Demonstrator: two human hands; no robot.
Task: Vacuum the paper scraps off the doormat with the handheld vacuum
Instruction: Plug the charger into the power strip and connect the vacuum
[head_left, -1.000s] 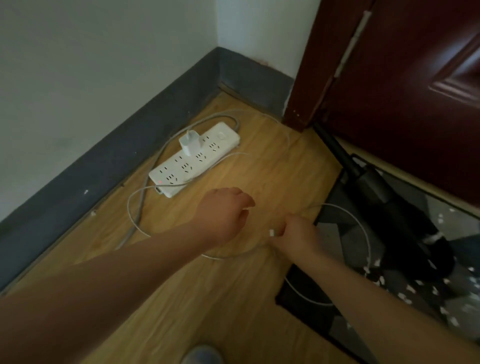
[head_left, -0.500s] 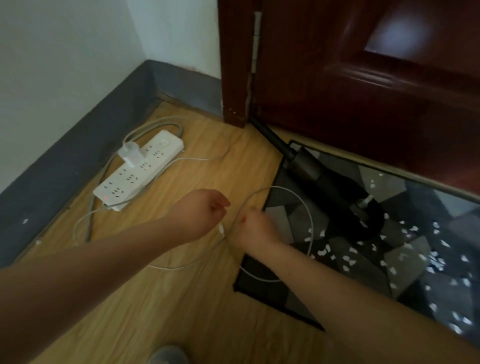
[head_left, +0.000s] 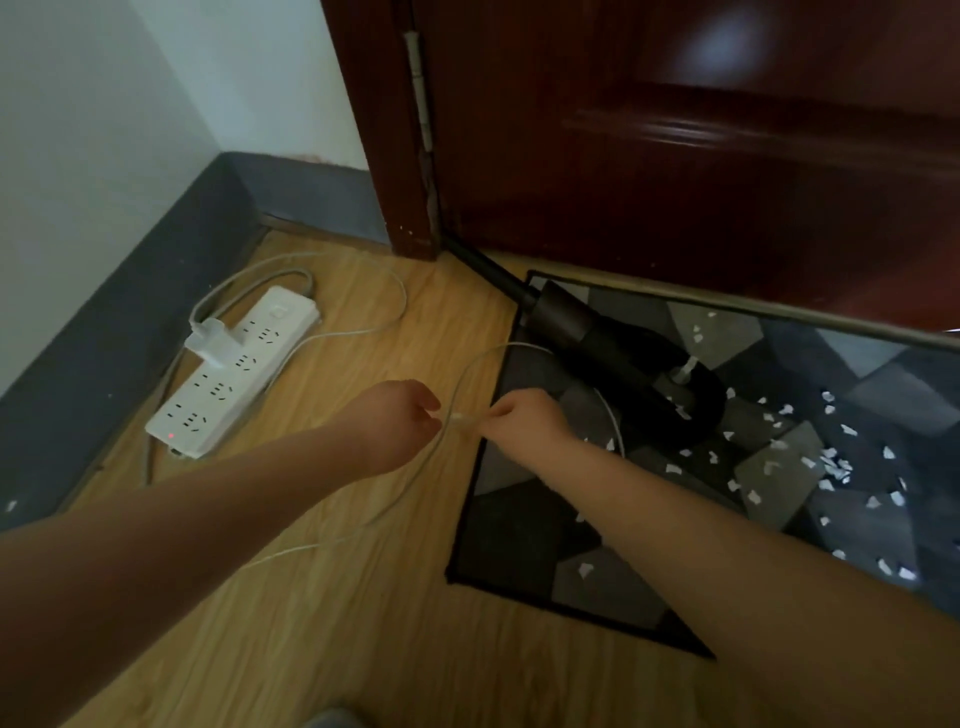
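A black handheld vacuum (head_left: 618, 353) lies on the grey patterned doormat (head_left: 524, 535), its thin nozzle pointing at the door corner. White paper scraps (head_left: 831, 462) are strewn over the mat's right half. My right hand (head_left: 524, 421) pinches the plug end of a thin white charging cable (head_left: 457, 395) at the mat's left edge. My left hand (head_left: 400, 421) is closed just left of it, holding the same cable where it loops down over the floor. Both hands are a short way in front of the vacuum.
A white power strip (head_left: 234, 374) with a white charger plugged in lies on the wooden floor by the grey skirting at the left. A dark red door (head_left: 701, 156) stands behind the mat. A grey shoe tip (head_left: 327, 719) shows at the bottom edge.
The view has swung right, bringing more of the mat and door into sight. Both hands with the cable have moved away from the power strip to the mat's left edge.
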